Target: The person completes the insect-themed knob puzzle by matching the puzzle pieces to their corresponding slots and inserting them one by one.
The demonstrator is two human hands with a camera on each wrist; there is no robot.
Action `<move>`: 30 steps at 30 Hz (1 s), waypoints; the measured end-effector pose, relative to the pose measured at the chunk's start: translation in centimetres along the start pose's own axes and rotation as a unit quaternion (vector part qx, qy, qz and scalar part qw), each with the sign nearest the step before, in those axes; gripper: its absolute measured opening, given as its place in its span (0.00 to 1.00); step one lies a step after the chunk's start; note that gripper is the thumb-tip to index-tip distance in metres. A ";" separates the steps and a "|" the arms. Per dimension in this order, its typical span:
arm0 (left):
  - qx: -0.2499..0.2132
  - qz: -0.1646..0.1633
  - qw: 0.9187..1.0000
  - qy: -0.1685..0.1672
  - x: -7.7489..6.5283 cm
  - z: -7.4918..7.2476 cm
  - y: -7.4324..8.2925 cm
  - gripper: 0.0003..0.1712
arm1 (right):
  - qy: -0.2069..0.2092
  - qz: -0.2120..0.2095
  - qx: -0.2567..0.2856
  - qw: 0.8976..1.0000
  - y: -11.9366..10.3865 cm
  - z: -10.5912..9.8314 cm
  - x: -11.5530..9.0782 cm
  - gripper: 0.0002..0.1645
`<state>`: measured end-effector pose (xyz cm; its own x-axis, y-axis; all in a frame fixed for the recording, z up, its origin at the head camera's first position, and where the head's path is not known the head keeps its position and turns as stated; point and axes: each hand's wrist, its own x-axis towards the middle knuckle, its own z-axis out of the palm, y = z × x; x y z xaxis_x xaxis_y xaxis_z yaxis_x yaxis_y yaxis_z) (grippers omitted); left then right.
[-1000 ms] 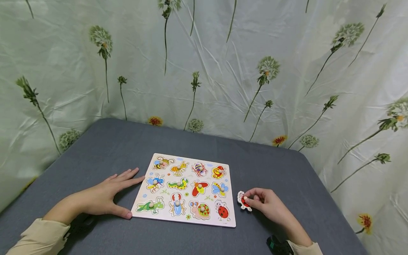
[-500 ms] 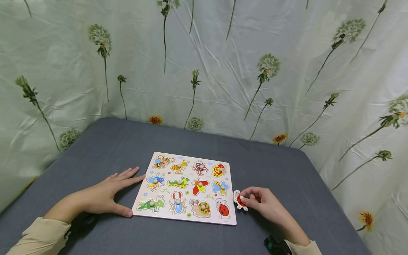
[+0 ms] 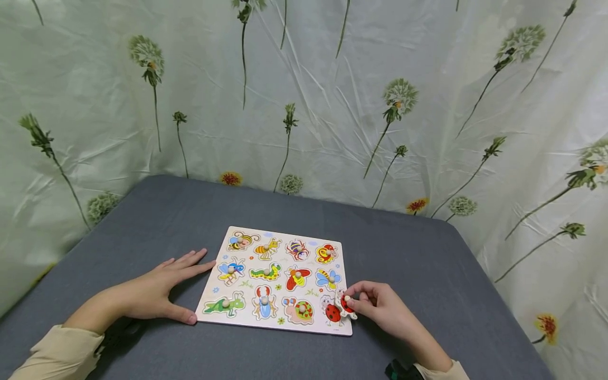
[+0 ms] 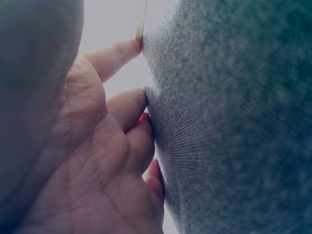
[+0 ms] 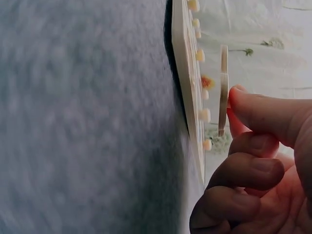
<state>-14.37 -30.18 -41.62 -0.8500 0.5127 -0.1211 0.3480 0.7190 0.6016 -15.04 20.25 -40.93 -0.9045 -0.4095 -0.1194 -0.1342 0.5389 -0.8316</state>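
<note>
A wooden peg puzzle board (image 3: 304,328) with insect pieces lies on the table. My right hand (image 3: 380,309) pinches the knob of a ladybug puzzle piece (image 3: 345,305) over the board's right edge. In the right wrist view the ladybug piece (image 5: 223,90) is seen edge-on, held apart above the board (image 5: 183,63). A printed ladybug (image 3: 332,313) shows on the board just left of the piece, partly covered by it. My left hand (image 3: 157,291) lies spread at the board's left side, thumb at the near corner and forefinger at the edge.
Several pieces with knobs sit in the board, among them a green caterpillar (image 3: 266,272) and a snail (image 3: 299,311). Grey cloth (image 3: 280,359) covers the table. Behind it hangs a pale curtain (image 3: 214,95) with a dandelion print.
My right hand has carried the ladybug piece leftward, from beside the board to over its right edge. My left hand stays at the left edge.
</note>
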 end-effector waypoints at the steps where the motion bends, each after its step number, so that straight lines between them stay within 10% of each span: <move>1: 0.000 -0.001 1.000 0.000 -0.1 0.0 0.0 0.66 | -0.004 0.000 0.002 1.000 -0.1 0.1 0.0 0.14; 30: 0.001 -0.006 1.000 0.001 -0.1 -0.1 0.2 0.65 | -0.079 -0.007 0.015 0.997 -1.2 1.2 1.0 0.13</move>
<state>-14.24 -30.10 -41.39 -0.8550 0.5031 -0.1263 0.3389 0.7262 0.5981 -15.29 18.30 -40.77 -0.8269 -0.5293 -0.1901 -0.1319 0.5111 -0.8494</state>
